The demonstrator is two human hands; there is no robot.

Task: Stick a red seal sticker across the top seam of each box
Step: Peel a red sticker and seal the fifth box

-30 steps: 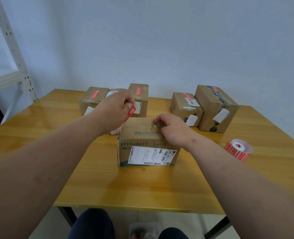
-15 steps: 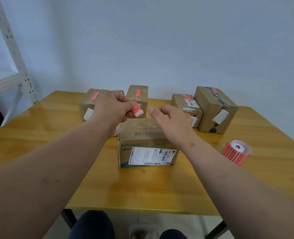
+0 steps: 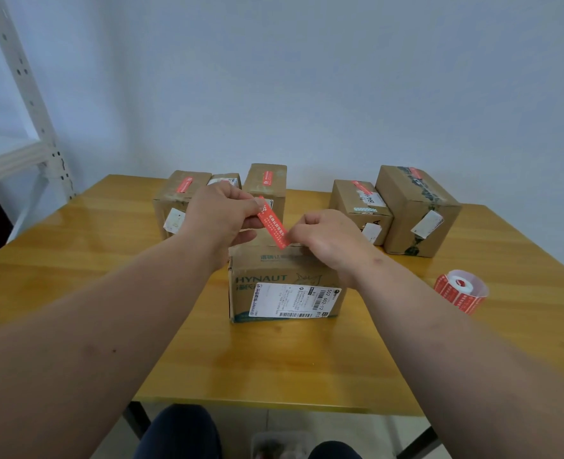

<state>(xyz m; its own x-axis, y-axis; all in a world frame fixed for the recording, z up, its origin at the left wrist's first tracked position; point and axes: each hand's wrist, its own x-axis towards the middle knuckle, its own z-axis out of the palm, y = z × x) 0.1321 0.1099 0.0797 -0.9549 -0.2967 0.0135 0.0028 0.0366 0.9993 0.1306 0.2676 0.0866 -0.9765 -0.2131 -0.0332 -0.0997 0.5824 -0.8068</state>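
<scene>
While both hands (image 3: 222,215) (image 3: 327,238) pinch a red sticker (image 3: 274,226), boxes (image 3: 284,286) crowd the wooden table (image 3: 274,359).

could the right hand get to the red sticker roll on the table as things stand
Probably not yet: the right hand pinches the red seal sticker. Once freed, yes: the red sticker roll lies on bare wooden table, with nothing between.

The table (image 3: 274,359) under my arms is varnished wood, smooth and glossy. The boxes, like the near box (image 3: 284,286), are matt brown cardboard with paper labels. The sticker (image 3: 273,226) I pinch looks like smooth red paper.
</scene>
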